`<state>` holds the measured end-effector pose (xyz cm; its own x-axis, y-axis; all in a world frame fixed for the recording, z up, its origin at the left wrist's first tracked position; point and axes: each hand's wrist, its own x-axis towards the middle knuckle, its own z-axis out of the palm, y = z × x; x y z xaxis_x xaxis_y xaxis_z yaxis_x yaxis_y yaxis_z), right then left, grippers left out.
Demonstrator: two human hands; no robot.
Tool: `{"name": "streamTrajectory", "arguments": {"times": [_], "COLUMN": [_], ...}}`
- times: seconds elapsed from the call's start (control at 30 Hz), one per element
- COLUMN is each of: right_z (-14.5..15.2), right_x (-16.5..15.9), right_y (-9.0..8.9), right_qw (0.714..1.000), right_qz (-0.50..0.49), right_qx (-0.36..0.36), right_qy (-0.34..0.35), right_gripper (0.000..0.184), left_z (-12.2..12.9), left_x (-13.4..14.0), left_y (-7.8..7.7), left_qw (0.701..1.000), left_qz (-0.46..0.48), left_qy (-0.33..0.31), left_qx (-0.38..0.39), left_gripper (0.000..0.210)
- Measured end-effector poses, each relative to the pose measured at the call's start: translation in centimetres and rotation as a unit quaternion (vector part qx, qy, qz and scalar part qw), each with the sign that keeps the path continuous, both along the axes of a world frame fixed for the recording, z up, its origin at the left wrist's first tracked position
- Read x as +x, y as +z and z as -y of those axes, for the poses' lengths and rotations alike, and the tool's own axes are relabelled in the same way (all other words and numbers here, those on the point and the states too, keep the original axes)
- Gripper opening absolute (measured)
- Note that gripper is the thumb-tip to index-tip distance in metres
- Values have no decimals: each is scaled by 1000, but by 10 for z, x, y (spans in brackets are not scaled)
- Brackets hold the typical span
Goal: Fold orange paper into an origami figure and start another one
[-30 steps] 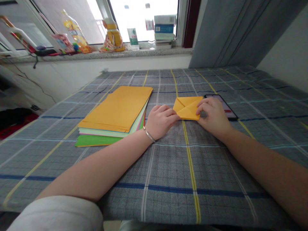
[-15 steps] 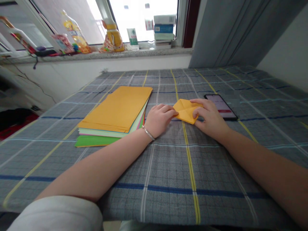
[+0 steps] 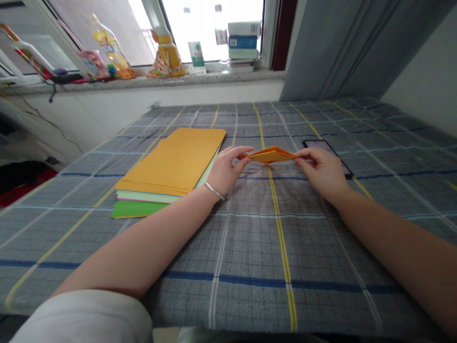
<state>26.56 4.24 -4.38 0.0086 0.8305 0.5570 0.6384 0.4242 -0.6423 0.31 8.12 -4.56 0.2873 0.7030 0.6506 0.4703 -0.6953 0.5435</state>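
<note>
A folded piece of orange paper [image 3: 271,155] is held just above the tablecloth, stretched between both hands. It looks long and narrow, with pointed ends and layers slightly parted along the top. My left hand [image 3: 228,167], with a silver bangle at its wrist, pinches the left tip between thumb and fingers. The right tip is pinched by my right hand [image 3: 323,172]. Left of the hands lies a stack of coloured paper [image 3: 174,162], orange on top with pale green and bright green sheets beneath; my left forearm passes over its near right corner.
A phone [image 3: 314,144] lies behind my right hand, partly covered by it. The checked grey tablecloth [image 3: 257,247] covers the table. On the windowsill [image 3: 214,78] stand bottles, a tube [image 3: 196,55] and stacked boxes [image 3: 243,43]. A grey curtain [image 3: 342,52] hangs at right.
The orange paper has gone from lying flat and broad to being held edge-on and narrow. My hands have moved apart, each now at one tip.
</note>
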Motion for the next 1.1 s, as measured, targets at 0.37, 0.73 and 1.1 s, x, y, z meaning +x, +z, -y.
{"name": "streamTrajectory", "arguments": {"times": [0.37, 0.73, 1.1], "right_z": [-1, 0, 8], "right_x": [-5, 8, 5], "right_y": [9, 2, 3], "right_qw": [961, 943, 941], "right_qz": [-218, 8, 320], "right_qx": [-162, -322, -96], "right_qy": [51, 81, 52], "right_gripper": [22, 9, 32], "left_z": [-3, 1, 20], "left_x": [5, -3, 4], "left_y": [0, 0, 4], "left_qw": [970, 962, 945], "left_qz": [148, -122, -325], "left_qy": [-67, -28, -41], "left_qx": [-183, -244, 2], "left_gripper": [12, 7, 31]}}
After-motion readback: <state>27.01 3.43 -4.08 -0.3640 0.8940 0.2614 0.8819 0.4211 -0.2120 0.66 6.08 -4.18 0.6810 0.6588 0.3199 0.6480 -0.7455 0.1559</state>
